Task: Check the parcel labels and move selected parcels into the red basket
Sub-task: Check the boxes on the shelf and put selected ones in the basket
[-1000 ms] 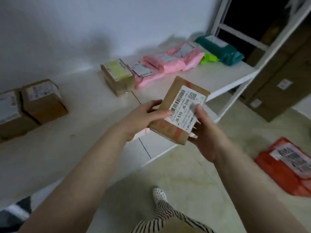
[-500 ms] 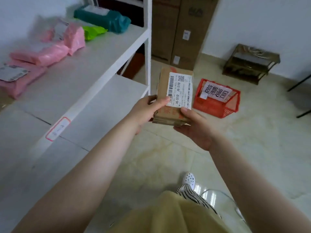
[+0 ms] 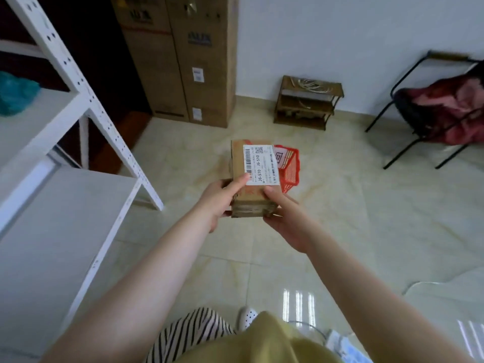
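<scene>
I hold a small brown cardboard parcel [image 3: 248, 197] in front of me with both hands, its white label reading J6-S10 facing up. My left hand [image 3: 220, 199] grips its left side with the thumb on the label's corner. My right hand [image 3: 284, 216] supports its right side and underside. The red basket [image 3: 290, 167] stands on the floor just behind the parcel, partly hidden by it, with a white sign on its rim.
A white metal shelving rack [image 3: 86, 100] fills the left, with a teal bag [image 3: 15, 96] on its shelf. Tall cardboard boxes [image 3: 183, 58] stand against the back wall, a small wooden rack [image 3: 306, 103] beside them, and a black chair with red cloth [image 3: 440, 106] at right.
My view has swung right, away from the shelf of parcels, toward the floor. The parcel stayed in both hands and now sits directly in front of the red basket.
</scene>
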`<state>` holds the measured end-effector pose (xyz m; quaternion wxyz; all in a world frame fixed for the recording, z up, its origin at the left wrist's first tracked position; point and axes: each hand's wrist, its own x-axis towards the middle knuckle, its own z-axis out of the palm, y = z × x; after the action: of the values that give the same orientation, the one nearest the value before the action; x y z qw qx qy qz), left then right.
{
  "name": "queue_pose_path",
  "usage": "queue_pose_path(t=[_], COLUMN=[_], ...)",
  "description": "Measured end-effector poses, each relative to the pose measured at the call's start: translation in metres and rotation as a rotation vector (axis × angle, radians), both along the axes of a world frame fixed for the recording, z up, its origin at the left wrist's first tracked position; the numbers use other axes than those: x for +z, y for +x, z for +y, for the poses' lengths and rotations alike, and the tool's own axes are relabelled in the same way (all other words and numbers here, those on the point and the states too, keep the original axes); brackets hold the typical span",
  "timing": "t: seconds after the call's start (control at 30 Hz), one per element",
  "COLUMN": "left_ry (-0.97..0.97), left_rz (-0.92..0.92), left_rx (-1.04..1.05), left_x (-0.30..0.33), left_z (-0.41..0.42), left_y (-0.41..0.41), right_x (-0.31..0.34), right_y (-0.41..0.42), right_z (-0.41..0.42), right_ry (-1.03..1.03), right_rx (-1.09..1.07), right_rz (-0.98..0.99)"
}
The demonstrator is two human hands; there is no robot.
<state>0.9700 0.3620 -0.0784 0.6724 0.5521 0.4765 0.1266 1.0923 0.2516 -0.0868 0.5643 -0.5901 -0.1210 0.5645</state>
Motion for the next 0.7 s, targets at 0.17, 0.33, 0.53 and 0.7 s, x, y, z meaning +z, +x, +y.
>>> queue_pose_path(t=[0.17,0.33,0.53,0.7], left_ry=[-0.025,-0.058,-0.120,-0.155], left_rz=[0.020,0.009,0.011,0.032], left_rx=[-0.016,-0.061,-0.088,-0.118], left_x=[-0.010,-0.022,-0.038,-0.044], left_z=[0.036,0.093,0.186,0.264], left_y=[0.074,0.156,0.246,0.318], right_x=[-0.007,-0.021,-0.032,-0.036], right_y=[0.068,0.141,0.227,0.296], right_z=[0.030,0.083,0.170,0.242], right_ry=[-0.026,-0.043,-0.027,-0.030], right_rx=[-0.056,-0.136,-0.171,-0.188], right_rz=[0.054,0.083,0.096,0.083])
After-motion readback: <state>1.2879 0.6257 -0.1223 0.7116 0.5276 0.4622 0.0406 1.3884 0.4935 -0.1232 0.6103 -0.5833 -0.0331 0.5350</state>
